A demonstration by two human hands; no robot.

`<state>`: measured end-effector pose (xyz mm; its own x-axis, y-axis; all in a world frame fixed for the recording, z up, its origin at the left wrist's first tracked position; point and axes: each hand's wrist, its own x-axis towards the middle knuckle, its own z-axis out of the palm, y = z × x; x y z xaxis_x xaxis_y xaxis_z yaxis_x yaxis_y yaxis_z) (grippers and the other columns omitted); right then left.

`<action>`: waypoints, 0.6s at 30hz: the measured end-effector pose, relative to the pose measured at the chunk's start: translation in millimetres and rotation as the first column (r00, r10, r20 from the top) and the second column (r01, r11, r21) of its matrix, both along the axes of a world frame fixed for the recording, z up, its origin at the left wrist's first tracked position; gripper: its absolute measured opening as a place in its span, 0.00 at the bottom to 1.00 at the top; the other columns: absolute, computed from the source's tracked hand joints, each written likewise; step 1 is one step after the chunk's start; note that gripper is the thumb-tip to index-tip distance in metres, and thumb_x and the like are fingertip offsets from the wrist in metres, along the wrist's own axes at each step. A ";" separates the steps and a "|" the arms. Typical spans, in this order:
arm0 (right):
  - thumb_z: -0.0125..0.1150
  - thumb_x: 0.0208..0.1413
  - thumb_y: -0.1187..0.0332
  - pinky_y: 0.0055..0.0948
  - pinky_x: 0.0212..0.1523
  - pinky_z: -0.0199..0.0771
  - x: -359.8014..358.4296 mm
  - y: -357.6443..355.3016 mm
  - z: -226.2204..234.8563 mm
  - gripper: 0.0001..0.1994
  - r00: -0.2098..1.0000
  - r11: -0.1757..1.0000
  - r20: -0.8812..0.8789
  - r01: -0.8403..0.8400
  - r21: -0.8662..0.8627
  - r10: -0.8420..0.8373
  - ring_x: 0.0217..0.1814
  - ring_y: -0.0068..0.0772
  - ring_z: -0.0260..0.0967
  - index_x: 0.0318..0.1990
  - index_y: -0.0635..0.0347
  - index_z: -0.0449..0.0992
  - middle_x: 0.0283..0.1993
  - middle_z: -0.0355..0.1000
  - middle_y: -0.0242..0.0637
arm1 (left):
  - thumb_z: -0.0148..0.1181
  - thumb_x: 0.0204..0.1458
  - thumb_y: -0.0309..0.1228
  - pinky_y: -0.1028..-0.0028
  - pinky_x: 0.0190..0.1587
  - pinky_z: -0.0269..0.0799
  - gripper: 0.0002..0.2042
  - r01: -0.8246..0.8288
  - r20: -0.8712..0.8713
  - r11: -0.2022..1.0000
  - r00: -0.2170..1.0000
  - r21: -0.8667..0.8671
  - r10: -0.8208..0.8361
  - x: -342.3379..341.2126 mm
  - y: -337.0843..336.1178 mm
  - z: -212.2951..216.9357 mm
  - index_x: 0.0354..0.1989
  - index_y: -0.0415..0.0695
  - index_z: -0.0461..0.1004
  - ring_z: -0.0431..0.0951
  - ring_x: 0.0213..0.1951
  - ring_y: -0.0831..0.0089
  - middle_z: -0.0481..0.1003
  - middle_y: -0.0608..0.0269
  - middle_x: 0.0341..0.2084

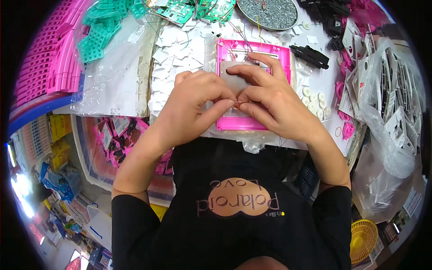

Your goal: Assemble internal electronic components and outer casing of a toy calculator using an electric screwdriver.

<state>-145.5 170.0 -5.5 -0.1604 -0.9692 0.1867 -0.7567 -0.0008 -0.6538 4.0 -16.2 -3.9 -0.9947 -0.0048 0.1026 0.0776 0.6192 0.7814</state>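
Note:
A bright pink plastic frame (283, 56) lies on the table in front of me, with a grey plate (235, 74) inside it. Over its near half, my left hand (193, 101) and my right hand (276, 99) meet fingertip to fingertip. Both pinch thin reddish wires (237, 105) between thumb and forefinger. The right hand's other fingers spread over the grey plate and the frame's upper part. More thin coloured wires (245, 40) run out past the frame's far edge. My fingers hide part of the plate and the wire ends.
Small white paper pieces (173, 67) cover the table left of the frame. A round tray of screws (270, 13) and green circuit boards (180, 11) stand behind. White discs (314, 102) and a black part (310, 56) lie right. Pink grilles (49, 49) are stacked far left; a box of pink parts (114, 135) stands below.

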 end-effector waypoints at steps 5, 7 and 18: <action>0.65 0.54 0.67 0.51 0.68 0.57 -0.1 0.5 -0.4 0.07 1.000 1.000 0.015 0.006 0.009 -0.006 0.70 0.60 0.53 0.35 0.62 0.81 0.63 0.67 0.39 | 0.63 0.53 0.23 0.69 0.43 0.70 0.04 0.037 0.046 0.953 0.998 0.300 -0.054 -1.6 -5.4 -5.5 0.37 0.38 0.78 0.77 0.38 0.66 0.77 0.59 0.32; 0.65 0.54 0.67 0.51 0.68 0.56 0.1 -0.3 0.1 0.07 1.000 1.000 0.020 0.012 0.017 -0.012 0.70 0.60 0.52 0.35 0.62 0.81 0.63 0.67 0.39 | 0.62 0.53 0.21 0.71 0.43 0.70 0.04 0.002 0.072 0.928 0.997 0.373 -0.031 0.5 -3.3 -5.7 0.37 0.37 0.78 0.77 0.38 0.68 0.77 0.59 0.32; 0.71 0.43 0.73 0.40 0.42 0.67 36.3 10.7 0.5 0.14 0.962 0.944 -0.014 0.266 -0.195 -0.273 0.40 0.45 0.67 0.39 0.57 0.75 0.39 0.73 0.36 | 0.62 0.52 0.20 0.73 0.41 0.69 0.03 -0.198 0.146 0.895 0.978 0.399 0.151 5.8 15.5 -1.8 0.34 0.36 0.77 0.75 0.36 0.73 0.76 0.62 0.32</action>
<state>-109.2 180.8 -5.0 -0.3994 -0.8368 0.3744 -0.7712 0.0859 -0.6307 9.7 -0.7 -5.8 -0.9788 -0.1976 -0.0545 -0.1019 0.2381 0.9659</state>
